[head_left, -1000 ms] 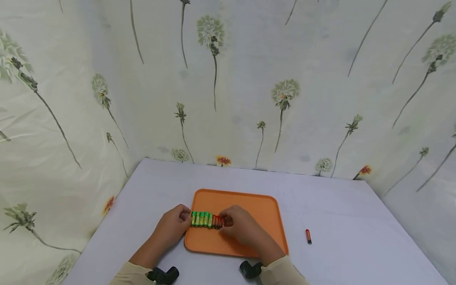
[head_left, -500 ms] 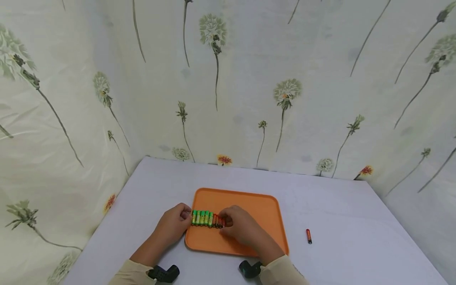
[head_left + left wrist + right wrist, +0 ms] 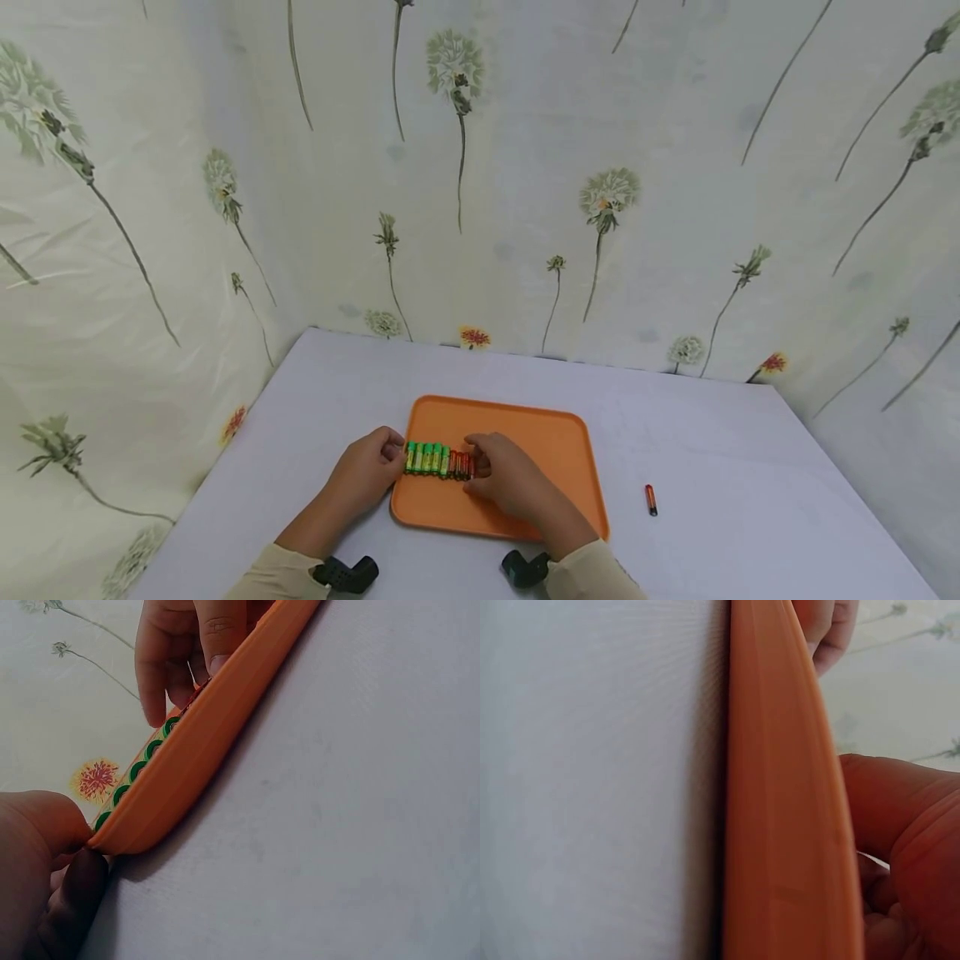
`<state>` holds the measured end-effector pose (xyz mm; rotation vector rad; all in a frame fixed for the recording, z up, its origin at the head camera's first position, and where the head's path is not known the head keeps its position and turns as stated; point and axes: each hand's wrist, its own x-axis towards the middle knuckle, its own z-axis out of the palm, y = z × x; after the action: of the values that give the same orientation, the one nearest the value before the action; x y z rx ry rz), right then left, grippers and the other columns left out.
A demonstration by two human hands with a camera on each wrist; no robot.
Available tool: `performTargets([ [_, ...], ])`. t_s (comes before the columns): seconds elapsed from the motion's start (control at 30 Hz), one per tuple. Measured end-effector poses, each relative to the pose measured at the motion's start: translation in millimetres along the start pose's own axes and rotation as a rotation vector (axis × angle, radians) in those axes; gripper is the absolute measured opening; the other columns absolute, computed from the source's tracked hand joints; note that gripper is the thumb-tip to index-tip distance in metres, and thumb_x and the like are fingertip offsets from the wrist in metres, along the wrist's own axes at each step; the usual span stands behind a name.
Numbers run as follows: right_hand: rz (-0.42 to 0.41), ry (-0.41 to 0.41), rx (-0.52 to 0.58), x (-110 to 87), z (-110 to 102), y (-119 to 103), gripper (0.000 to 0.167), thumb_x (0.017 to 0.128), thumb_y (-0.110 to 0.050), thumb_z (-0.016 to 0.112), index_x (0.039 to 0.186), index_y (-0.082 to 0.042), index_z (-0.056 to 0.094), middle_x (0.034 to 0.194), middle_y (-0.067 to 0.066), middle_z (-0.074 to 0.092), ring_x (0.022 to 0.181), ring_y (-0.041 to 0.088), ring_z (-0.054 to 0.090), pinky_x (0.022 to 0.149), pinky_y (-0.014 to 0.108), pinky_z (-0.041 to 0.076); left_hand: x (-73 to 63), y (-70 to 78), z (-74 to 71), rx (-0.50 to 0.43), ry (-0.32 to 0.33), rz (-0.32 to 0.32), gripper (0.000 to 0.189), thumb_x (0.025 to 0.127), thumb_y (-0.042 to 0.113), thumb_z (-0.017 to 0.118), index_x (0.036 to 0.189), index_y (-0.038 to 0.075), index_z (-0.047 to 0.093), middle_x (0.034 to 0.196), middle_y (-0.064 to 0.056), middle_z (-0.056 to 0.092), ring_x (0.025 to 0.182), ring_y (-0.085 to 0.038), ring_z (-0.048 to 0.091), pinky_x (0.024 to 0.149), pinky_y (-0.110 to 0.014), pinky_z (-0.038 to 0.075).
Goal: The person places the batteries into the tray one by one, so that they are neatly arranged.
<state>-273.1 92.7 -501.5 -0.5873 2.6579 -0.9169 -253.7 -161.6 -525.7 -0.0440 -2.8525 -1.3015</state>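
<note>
A row of batteries lies side by side on the orange tray [image 3: 517, 508]: several green batteries [image 3: 427, 459] at the left, several thinner red and black batteries [image 3: 460, 465] at the right. My left hand [image 3: 364, 467] holds the tray's left rim between thumb and fingers, beside the first green battery. At the row's right end is my right hand [image 3: 510, 475], its thumb and index finger spread apart around the red batteries. In the left wrist view the green battery ends [image 3: 137, 772] show above the rim. The right hand's palm hides the row's far end.
One loose red and black battery [image 3: 651, 500] lies on the white table [image 3: 705, 450], right of the tray. A flower-printed sheet [image 3: 517, 208] hangs behind and to the left. Dark wrist devices [image 3: 345, 575] sit at both cuffs.
The right index finger has lifted away from the red batteries, widening its gap from the thumb. The left hand and the row stay in place; the head view has shifted slightly.
</note>
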Motion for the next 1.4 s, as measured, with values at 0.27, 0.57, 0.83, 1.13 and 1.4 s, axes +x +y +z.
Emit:
performTargets([
  [0.27,-0.019,-0.01,-0.024,1.1,0.1,-1.8,0.048,0.09,-0.015,0.083,0.134,-0.006,0.067,0.099,-0.002,0.056,0.089,0.016,0.049,0.074,0.031,0.044,0.1,0.2,0.6,-0.004,0.0,-0.01,0.017,0.098,0.018,0.067,0.113,0.01,0.067,0.086,0.003,0.062,0.076,-0.012,0.056,0.068,-0.029,0.049],
  [0.57,-0.021,0.005,-0.046,1.2,0.0,-2.5,0.044,0.091,-0.015,0.082,0.132,-0.006,0.068,0.101,-0.002,0.055,0.09,0.016,0.049,0.075,0.031,0.045,0.6,1.2,0.3,-0.008,-0.009,-0.017,0.017,0.098,0.019,0.067,0.113,0.011,0.067,0.087,0.003,0.062,0.077,-0.012,0.056,0.068,-0.03,0.049],
  [0.83,-0.025,0.001,-0.049,-0.4,-0.3,-2.8,0.048,0.091,-0.018,0.082,0.134,-0.007,0.066,0.103,-0.002,0.055,0.092,0.016,0.048,0.076,0.033,0.044,-0.5,0.4,0.3,-0.004,-0.002,-0.009,0.018,0.097,0.018,0.067,0.113,0.01,0.067,0.086,0.003,0.062,0.077,-0.012,0.056,0.068,-0.03,0.049],
  [1.13,-0.021,-0.005,-0.036,-2.8,2.7,2.2,0.053,0.091,-0.024,0.083,0.138,-0.01,0.064,0.113,-0.003,0.057,0.096,0.014,0.051,0.083,0.033,0.048,-2.4,0.3,0.6,0.007,-0.01,-0.008,0.018,0.097,0.018,0.067,0.113,0.01,0.068,0.086,0.003,0.062,0.077,-0.012,0.056,0.069,-0.03,0.049],
  [1.4,-0.004,-0.004,0.0,-4.4,0.8,3.9,0.055,0.09,-0.028,0.083,0.139,-0.012,0.063,0.109,-0.005,0.057,0.095,0.015,0.051,0.08,0.032,0.046,-0.7,0.8,1.4,0.02,0.003,-0.006,0.016,0.097,0.019,0.066,0.111,0.012,0.068,0.087,0.004,0.063,0.078,-0.012,0.057,0.07,-0.03,0.049],
])
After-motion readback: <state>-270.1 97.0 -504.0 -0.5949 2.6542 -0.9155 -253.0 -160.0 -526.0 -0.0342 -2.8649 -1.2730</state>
